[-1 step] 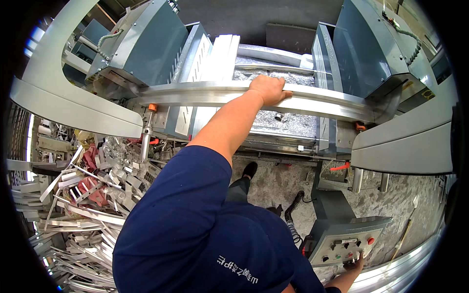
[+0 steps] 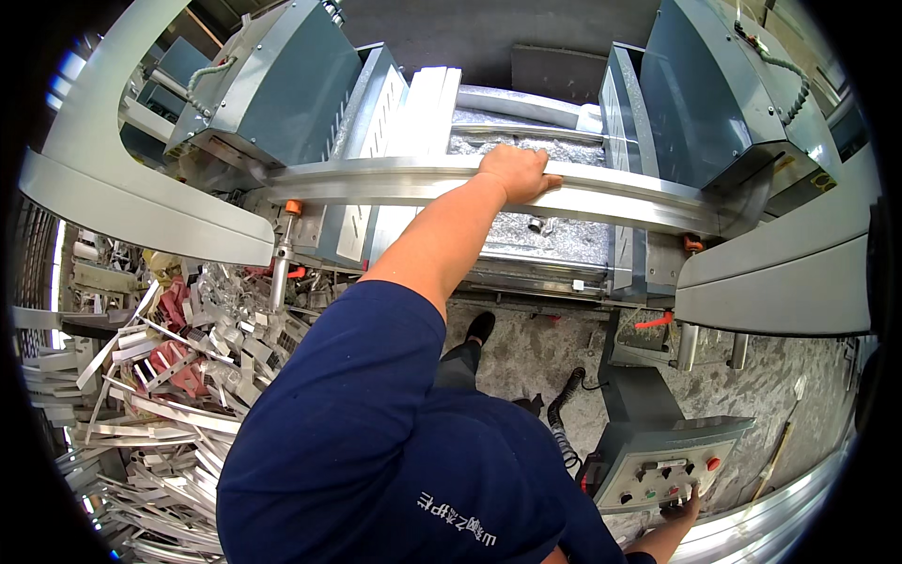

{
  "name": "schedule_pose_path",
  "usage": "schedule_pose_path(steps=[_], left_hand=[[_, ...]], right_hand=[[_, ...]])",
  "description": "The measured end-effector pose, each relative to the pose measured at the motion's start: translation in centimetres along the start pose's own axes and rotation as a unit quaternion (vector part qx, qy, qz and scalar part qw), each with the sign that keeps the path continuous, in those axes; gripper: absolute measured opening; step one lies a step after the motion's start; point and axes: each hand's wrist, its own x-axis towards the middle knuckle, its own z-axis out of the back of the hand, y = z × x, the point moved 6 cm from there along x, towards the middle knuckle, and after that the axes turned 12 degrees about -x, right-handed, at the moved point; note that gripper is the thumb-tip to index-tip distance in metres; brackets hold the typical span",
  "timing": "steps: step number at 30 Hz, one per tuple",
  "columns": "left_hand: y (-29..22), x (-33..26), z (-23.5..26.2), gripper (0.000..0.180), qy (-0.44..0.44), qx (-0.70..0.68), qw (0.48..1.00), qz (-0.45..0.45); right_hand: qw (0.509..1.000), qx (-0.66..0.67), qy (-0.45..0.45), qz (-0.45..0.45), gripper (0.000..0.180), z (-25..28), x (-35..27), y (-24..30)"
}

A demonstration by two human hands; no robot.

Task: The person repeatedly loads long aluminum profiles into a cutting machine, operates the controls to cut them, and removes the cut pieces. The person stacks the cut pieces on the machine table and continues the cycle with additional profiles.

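Note:
A long silvery aluminium profile [image 2: 376,180] lies crosswise between two grey-green saw housings. My left hand [image 2: 515,174] rests over its middle, fingers curled across the top and thumb pointing right along its near face. At the lower right, my right hand [image 2: 681,509] is at the near edge of a slanted control panel [image 2: 622,489]. Its fingers are apart, one stretched up close to the red round button [image 2: 713,463], with smaller knobs and buttons beside it. That hand holds nothing that I can see; its palm is partly hidden.
Saw housings [image 2: 301,89] [image 2: 714,103] flank the profile, with pale curved guards [image 2: 141,211] [image 2: 770,287] nearer me. Metal chips cover the machine bed [image 2: 564,240]. Offcuts [image 2: 178,423] are heaped at left. A coiled hose [image 2: 561,414] runs beside the panel. Long metal bars [image 2: 770,512] lie at lower right.

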Motion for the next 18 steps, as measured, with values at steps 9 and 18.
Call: schedule_pose_path(steps=[9, 18], left_hand=[[-0.2, -0.3, 0.3, 0.061, 0.005, -0.002, 1.000, 0.005], [-0.1, -0.2, 0.1, 0.061, -0.002, 0.001, 1.000, 0.002]], right_hand=[[0.999, -0.021, -0.042, 0.008, 0.089, -0.1, -0.5, 0.4], [0.999, 0.025, -0.018, 0.015, 0.092, -0.4, -0.3, 0.3]])
